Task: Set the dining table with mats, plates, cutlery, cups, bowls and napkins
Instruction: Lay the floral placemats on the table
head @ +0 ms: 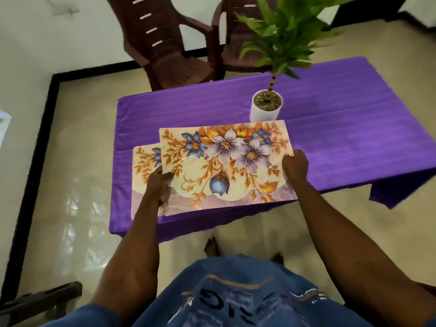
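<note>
I am holding the top floral mat over the near left part of the purple-clothed desk, my left hand gripping its left edge and my right hand gripping its right edge, fingers curled around it. A second mat is peeking out beneath on the left, and a potted plant is standing just behind.

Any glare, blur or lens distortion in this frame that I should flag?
Head view: window glare on the floor tiles; wide-angle bending of the table edges and chairs; the plant leaves are softly blurred; the top mat and both hands are sharp.
</note>
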A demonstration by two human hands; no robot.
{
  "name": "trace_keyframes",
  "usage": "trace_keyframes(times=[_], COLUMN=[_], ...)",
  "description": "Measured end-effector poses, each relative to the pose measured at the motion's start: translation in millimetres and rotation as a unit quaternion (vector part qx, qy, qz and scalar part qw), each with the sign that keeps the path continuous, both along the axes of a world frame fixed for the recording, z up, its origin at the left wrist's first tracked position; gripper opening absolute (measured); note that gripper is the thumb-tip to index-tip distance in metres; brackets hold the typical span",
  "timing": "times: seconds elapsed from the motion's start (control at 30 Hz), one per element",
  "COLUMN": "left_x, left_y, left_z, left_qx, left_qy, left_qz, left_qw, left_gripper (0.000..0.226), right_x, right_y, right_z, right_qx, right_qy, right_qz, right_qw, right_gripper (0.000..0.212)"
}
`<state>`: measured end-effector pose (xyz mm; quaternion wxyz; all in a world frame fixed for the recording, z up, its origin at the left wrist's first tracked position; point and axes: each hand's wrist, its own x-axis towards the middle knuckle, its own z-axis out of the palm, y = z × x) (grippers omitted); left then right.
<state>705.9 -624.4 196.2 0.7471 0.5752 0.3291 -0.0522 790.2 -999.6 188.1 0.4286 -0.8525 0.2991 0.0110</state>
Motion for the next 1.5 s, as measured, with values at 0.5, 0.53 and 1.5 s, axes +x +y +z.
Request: trace_keyframes(times=[0.5,0.53,1.5], left_x=[63,66,185], left_y=[-273,-289,-497], left_z=[-19,-17,-69], left_qx=[0.100,0.106,0.452], left_qy=[-0.030,-0.038,0.123], left_qz=[-0.055,-0.055,-0.051], left_qw=[0.993,0.992,0.882], left_gripper=[0.030,0.028,0.041], right_x=[-14,-12,148], right_y=[-257,-269,-419], right_z=[9,8,-58], right_qx=[-0.076,-0.074,-0.316], right_qy=[-0.038,-0.048,0.049], right_qz=[-0.064,-0.060,0.169], right_qw=[0.994,0.994,0.932], right_gripper=[0.042,0.041,0.055])
